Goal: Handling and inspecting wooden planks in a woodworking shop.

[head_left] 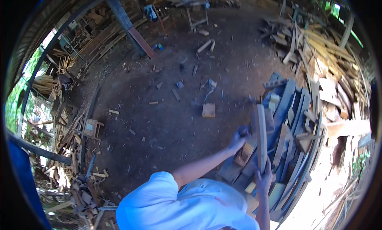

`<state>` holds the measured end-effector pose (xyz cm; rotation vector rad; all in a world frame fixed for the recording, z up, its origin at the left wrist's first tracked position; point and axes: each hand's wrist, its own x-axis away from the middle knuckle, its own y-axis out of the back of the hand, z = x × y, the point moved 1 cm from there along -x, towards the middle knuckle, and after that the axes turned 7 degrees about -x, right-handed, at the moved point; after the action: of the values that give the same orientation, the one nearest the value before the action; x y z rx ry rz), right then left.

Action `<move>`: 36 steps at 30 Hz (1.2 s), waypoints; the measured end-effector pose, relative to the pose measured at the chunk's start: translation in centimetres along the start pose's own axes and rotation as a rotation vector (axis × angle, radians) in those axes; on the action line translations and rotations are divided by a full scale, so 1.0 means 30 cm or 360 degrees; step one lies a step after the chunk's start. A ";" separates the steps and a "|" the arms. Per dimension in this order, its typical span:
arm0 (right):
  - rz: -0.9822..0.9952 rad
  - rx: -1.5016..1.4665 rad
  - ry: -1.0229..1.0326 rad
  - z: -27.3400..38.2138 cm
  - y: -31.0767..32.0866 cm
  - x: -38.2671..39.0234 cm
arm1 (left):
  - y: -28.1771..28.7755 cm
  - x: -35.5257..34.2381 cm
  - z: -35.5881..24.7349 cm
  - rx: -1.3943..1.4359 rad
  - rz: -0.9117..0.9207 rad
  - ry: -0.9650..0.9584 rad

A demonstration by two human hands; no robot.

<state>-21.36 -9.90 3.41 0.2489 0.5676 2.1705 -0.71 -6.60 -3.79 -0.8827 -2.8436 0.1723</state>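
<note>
Wood strip [261, 134]: raised over the left side of the board stack [281, 140], long and narrow. Right grip [263, 179]: holding the strip's near end, fingers round it. Left grip [238, 141]: blurred, at the stack's left edge; cannot tell if it holds anything. Square wood block [208, 110]: on dirt floor [171, 130], left of the stack. Scrap heap [318, 51]: beyond the stack. Small wooden stand [92, 128]: well left of the stack, across the floor. Slanted post [126, 25]: far ahead-left of the stack.
</note>
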 end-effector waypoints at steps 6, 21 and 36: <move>0.0037 -0.0184 -0.0550 -0.074 0.031 0.099 | 0.114 -0.039 -0.212 0.0249 -0.0052 0.0022; -0.0194 0.0035 -0.0674 -0.101 0.094 0.204 | -0.068 -0.057 -0.253 -0.0564 0.1031 -0.0226; -0.0260 -0.0360 -0.0083 0.260 0.163 -0.012 | -0.099 -0.033 -0.177 -0.0627 0.1205 -0.0362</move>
<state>-21.71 -10.36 12.59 0.1310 0.2985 2.0420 -0.55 -9.27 1.78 -2.1104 -2.6076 -0.2280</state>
